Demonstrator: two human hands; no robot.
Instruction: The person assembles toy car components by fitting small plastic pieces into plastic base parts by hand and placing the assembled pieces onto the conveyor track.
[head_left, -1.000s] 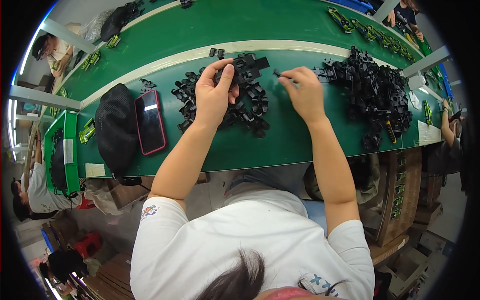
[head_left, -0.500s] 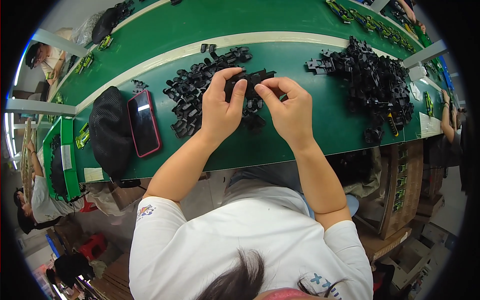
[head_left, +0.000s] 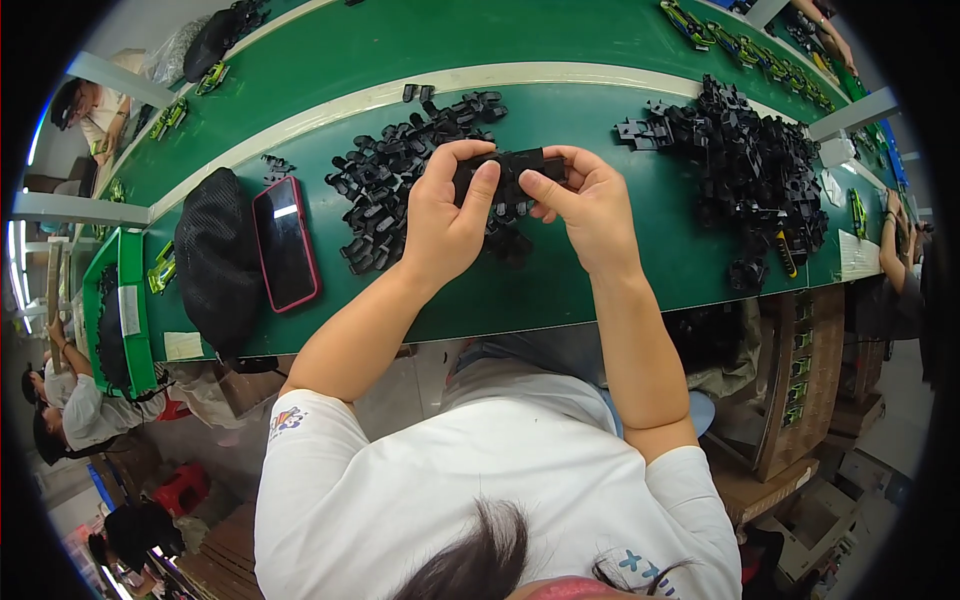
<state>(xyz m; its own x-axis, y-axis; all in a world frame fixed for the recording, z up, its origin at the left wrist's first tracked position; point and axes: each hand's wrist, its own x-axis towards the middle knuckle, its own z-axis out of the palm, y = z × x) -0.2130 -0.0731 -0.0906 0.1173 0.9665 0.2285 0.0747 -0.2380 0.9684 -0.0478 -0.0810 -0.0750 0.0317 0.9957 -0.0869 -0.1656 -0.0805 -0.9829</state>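
Note:
A black plastic part is held between my two hands above the green table. My left hand grips its left end, thumb on the near face and fingers curled behind. At the right end, my right hand pinches it with the thumb in front and the fingers wrapped round the back. Its exact kind I cannot make out. Beneath and left of the hands lies a heap of small black plastic pieces, partly hidden by my left hand. A larger pile of black plastic parts lies to the right.
A yellow-and-black tool lies at the right pile's near edge. Left of me are a red-edged phone, a black mesh bag and a green bin. Green-black assemblies line the far belt. Other people work at both sides.
The black part has turned so that a broader, flatter face shows. My right hand has shifted slightly right, its fingers now wrapped further round the end. My left hand keeps its grip.

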